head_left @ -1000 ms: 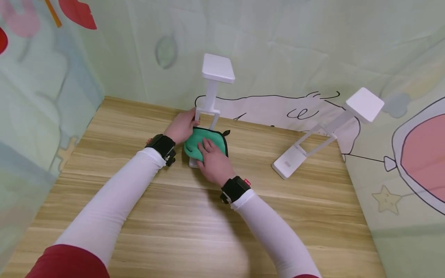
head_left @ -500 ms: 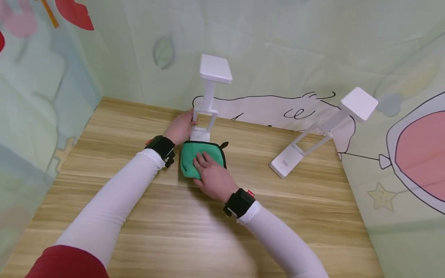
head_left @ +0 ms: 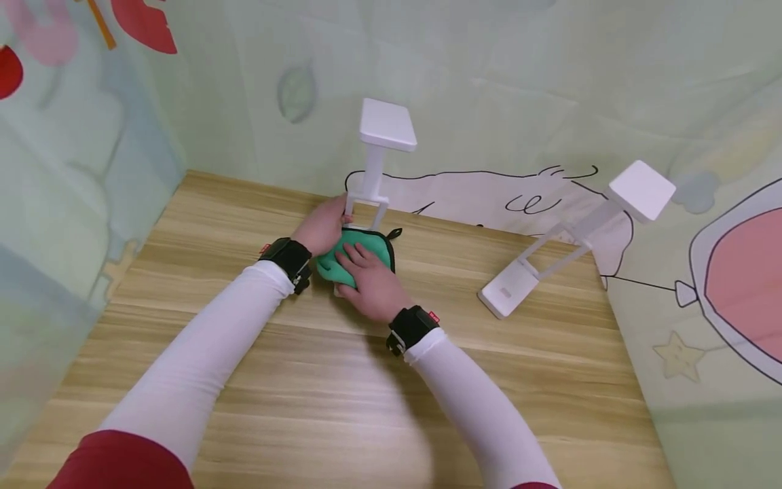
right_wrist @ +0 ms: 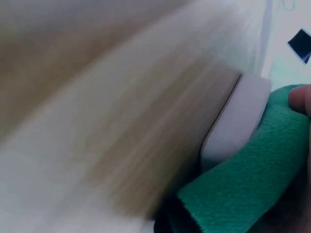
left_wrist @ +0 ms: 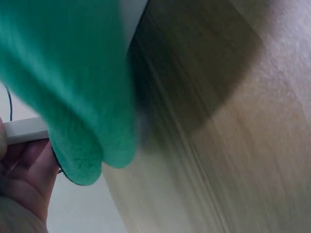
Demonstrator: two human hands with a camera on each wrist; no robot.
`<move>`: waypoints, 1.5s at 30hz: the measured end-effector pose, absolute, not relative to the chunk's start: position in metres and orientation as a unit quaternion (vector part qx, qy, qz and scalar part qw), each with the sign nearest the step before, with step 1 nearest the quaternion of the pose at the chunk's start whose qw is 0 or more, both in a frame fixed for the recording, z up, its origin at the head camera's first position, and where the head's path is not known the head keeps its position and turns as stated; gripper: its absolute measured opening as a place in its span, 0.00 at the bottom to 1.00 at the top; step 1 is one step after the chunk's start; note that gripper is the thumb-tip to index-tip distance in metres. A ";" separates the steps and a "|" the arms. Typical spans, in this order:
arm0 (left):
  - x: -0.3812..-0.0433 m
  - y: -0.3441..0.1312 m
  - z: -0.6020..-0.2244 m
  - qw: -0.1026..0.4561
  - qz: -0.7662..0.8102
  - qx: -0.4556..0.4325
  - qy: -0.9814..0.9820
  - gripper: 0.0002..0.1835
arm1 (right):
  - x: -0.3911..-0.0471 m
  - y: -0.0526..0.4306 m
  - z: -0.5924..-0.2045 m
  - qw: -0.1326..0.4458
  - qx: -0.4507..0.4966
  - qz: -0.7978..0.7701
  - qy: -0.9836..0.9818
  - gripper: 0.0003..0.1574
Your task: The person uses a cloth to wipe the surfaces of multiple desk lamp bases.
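Note:
A white desk lamp (head_left: 387, 124) stands at the back edge of the table. My left hand (head_left: 322, 226) grips one bar of its forked stem; the left wrist view shows thumb and fingers round the lamp's white bar (left_wrist: 26, 131). Over the lamp's base lies a green fleecy cloth (head_left: 334, 270) with black edging and a small black loop. My right hand (head_left: 374, 284) rests on top, its fingers spread and fairly straight against the fabric. In the right wrist view, the cloth (right_wrist: 257, 170) bends down beside the white base (right_wrist: 238, 121), and a fingertip presses it. Most of the base is hidden.
A second white desk lamp (head_left: 641, 190) stands to the right, its base (head_left: 508, 288) angled on the wooden table (head_left: 318, 407). Fabric walls (head_left: 489, 88) with cartoon prints close in the back and both sides.
My right hand slid the cloth towards me along the lamp's base, uncovering the upper part, then back up towards the stem. My left hand kept its grip on the bar.

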State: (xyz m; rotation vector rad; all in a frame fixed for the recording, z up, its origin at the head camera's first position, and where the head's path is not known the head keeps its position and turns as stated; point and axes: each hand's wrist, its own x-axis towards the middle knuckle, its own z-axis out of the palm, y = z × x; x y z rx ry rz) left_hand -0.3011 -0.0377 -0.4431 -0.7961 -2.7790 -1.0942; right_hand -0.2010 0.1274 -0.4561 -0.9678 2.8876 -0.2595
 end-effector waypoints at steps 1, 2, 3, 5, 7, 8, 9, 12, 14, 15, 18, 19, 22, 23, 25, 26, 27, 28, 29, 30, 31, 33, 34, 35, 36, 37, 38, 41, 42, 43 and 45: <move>-0.301 -0.037 -0.443 0.024 -0.355 -0.258 -0.898 0.05 | -0.203 0.128 -0.456 0.042 -0.308 -0.078 0.947 0.43; -0.302 -0.037 -0.443 0.023 -0.355 -0.258 -0.898 0.06 | -0.204 0.128 -0.456 0.042 -0.303 -0.073 0.949 0.44; -0.302 -0.037 -0.443 0.022 -0.356 -0.258 -0.898 0.06 | -0.205 0.128 -0.456 0.043 -0.298 -0.069 0.951 0.45; -0.303 -0.037 -0.444 0.022 -0.359 -0.257 -0.897 0.06 | -0.206 0.129 -0.456 0.049 -0.291 -0.066 0.953 0.45; -0.303 -0.037 -0.445 0.020 -0.360 -0.255 -0.897 0.05 | -0.205 0.131 -0.455 0.057 -0.282 -0.072 0.955 0.42; -0.304 -0.037 -0.445 0.019 -0.359 -0.255 -0.897 0.05 | -0.205 0.133 -0.454 0.060 -0.276 -0.079 0.956 0.40; -0.304 -0.037 -0.446 0.018 -0.360 -0.255 -0.897 0.05 | -0.204 0.134 -0.453 0.062 -0.270 -0.080 0.958 0.38; -0.304 -0.038 -0.447 0.013 -0.364 -0.252 -0.897 0.04 | -0.200 0.139 -0.450 0.064 -0.254 -0.076 0.962 0.35; -0.305 -0.039 -0.447 0.010 -0.369 -0.248 -0.896 0.04 | -0.196 0.141 -0.448 0.062 -0.251 -0.064 0.964 0.36; -0.305 -0.040 -0.447 0.009 -0.371 -0.245 -0.896 0.05 | -0.194 0.142 -0.447 0.061 -0.251 -0.054 0.964 0.36; -0.305 -0.041 -0.446 0.009 -0.376 -0.239 -0.895 0.07 | -0.186 0.142 -0.445 0.060 -0.254 -0.032 0.965 0.38; -0.304 -0.041 -0.446 0.009 -0.378 -0.237 -0.895 0.08 | -0.183 0.141 -0.445 0.059 -0.254 -0.027 0.965 0.38; -0.304 -0.042 -0.446 0.008 -0.377 -0.234 -0.896 0.08 | -0.172 0.139 -0.442 0.063 -0.260 -0.013 0.963 0.39; -0.304 -0.042 -0.446 0.006 -0.377 -0.231 -0.897 0.07 | -0.168 0.138 -0.441 0.064 -0.265 -0.011 0.962 0.39; -0.303 -0.042 -0.446 0.005 -0.374 -0.229 -0.899 0.05 | -0.161 0.135 -0.439 0.067 -0.279 -0.008 0.958 0.39; -0.304 -0.042 -0.446 0.005 -0.373 -0.228 -0.899 0.05 | -0.158 0.134 -0.438 0.068 -0.288 -0.007 0.955 0.39; -0.304 -0.042 -0.447 0.005 -0.372 -0.228 -0.900 0.05 | -0.156 0.133 -0.438 0.067 -0.297 -0.006 0.952 0.39; -0.304 -0.042 -0.447 0.007 -0.371 -0.228 -0.900 0.05 | -0.154 0.132 -0.438 0.065 -0.307 -0.007 0.949 0.39; -0.304 -0.043 -0.447 0.008 -0.372 -0.228 -0.900 0.06 | -0.153 0.131 -0.439 0.063 -0.317 -0.007 0.946 0.39; -0.304 -0.043 -0.448 0.010 -0.372 -0.230 -0.899 0.06 | -0.153 0.131 -0.440 0.060 -0.326 -0.008 0.943 0.39; -0.304 -0.043 -0.448 0.011 -0.374 -0.231 -0.898 0.06 | -0.153 0.130 -0.442 0.058 -0.334 -0.011 0.941 0.39; -0.304 -0.043 -0.448 0.013 -0.372 -0.234 -0.898 0.05 | -0.155 0.129 -0.445 0.053 -0.349 -0.020 0.935 0.39; -0.304 -0.043 -0.449 0.014 -0.373 -0.236 -0.897 0.04 | -0.157 0.129 -0.447 0.052 -0.356 -0.026 0.933 0.38; -0.304 -0.043 -0.449 0.014 -0.373 -0.238 -0.896 0.04 | -0.159 0.128 -0.449 0.051 -0.361 -0.033 0.930 0.38; -0.303 -0.043 -0.448 0.014 -0.372 -0.240 -0.897 0.03 | -0.161 0.128 -0.450 0.049 -0.368 -0.041 0.928 0.38; -0.303 -0.043 -0.449 0.015 -0.371 -0.243 -0.896 0.03 | -0.164 0.127 -0.452 0.048 -0.374 -0.048 0.925 0.38; -0.303 -0.042 -0.449 0.017 -0.367 -0.245 -0.897 0.03 | -0.167 0.127 -0.454 0.047 -0.379 -0.053 0.923 0.37; -0.303 -0.040 -0.448 0.016 -0.359 -0.248 -0.900 0.04 | -0.177 0.124 -0.457 0.050 -0.384 -0.067 0.920 0.37; -0.303 -0.039 -0.448 0.015 -0.356 -0.250 -0.900 0.04 | -0.181 0.124 -0.458 0.051 -0.384 -0.069 0.919 0.37; -0.304 -0.039 -0.448 0.014 -0.354 -0.250 -0.901 0.04 | -0.184 0.123 -0.458 0.053 -0.382 -0.069 0.920 0.37; -0.304 -0.038 -0.448 0.010 -0.352 -0.251 -0.902 0.05 | -0.191 0.122 -0.458 0.057 -0.377 -0.075 0.921 0.37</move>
